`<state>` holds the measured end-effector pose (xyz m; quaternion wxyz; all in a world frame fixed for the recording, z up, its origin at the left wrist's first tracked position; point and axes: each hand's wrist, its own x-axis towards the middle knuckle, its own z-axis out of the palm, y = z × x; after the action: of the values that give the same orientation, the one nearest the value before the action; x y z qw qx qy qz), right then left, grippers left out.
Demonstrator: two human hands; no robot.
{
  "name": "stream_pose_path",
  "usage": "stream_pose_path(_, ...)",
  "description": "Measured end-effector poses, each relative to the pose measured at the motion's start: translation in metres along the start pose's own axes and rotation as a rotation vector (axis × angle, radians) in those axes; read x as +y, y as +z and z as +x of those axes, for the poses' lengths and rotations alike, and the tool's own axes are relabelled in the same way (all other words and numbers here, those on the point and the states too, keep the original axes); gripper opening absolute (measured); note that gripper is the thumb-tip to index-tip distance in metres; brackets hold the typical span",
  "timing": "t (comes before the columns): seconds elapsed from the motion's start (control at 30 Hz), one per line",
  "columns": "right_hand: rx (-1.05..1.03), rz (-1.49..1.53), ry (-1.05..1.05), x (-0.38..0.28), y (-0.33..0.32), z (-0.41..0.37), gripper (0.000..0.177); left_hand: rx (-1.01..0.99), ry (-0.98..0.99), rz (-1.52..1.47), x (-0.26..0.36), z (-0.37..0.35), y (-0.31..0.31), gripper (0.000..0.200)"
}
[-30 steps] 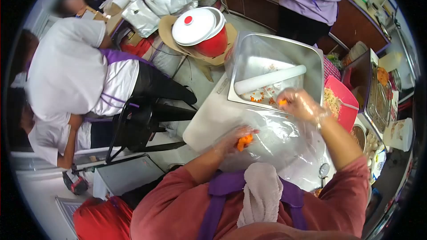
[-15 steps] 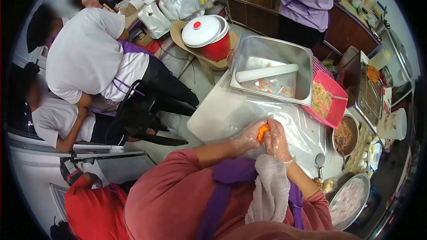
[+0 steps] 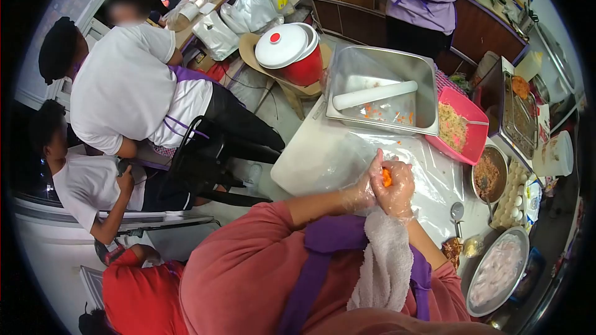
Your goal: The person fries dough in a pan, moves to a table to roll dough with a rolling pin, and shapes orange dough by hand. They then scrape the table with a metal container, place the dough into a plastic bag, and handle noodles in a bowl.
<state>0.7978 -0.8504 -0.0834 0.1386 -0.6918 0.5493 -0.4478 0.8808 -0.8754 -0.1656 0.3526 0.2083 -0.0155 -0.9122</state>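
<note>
My left hand [image 3: 370, 180] and my right hand [image 3: 397, 191], both in clear plastic gloves, are pressed together around an orange lump [image 3: 387, 177]. Part of the lump shows between the fingers. Beneath them clear plastic sheeting [image 3: 428, 177] covers part of the white table [image 3: 298, 164]. Beyond my hands stands a metal pan [image 3: 382, 125] with a white roller [image 3: 375, 97] and orange bits in it. To its right is a pink container [image 3: 475, 133] holding a crumbly tan mixture [image 3: 452, 128].
At right are a pot of brown filling [image 3: 488, 174], an egg tray [image 3: 511, 201], a ladle [image 3: 457, 212] and a bowl of pale pieces [image 3: 496, 273]. A red bucket [image 3: 304, 68] stands beyond the table. Several people are around, one on a chair [image 3: 192, 155] at left.
My hands have closed more tightly around the orange lump, with the right fingers now wrapped over it. The camera view has shifted slightly. At left, one seated person's raised hand now shows a dark object.
</note>
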Motion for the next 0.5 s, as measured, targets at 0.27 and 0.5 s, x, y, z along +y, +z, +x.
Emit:
stream_pose_path(0.27,-0.016,0.006,-0.008,0.003,0.008,0.005,0.009,0.028,0.003,0.116,0.001,-0.006,-0.009,0.047)
stream_pose_path(0.5,-0.112,0.015,0.080,0.033,0.028,-0.011,0.017,-0.308,0.557,1.310,0.012,-0.023,-0.041,0.047)
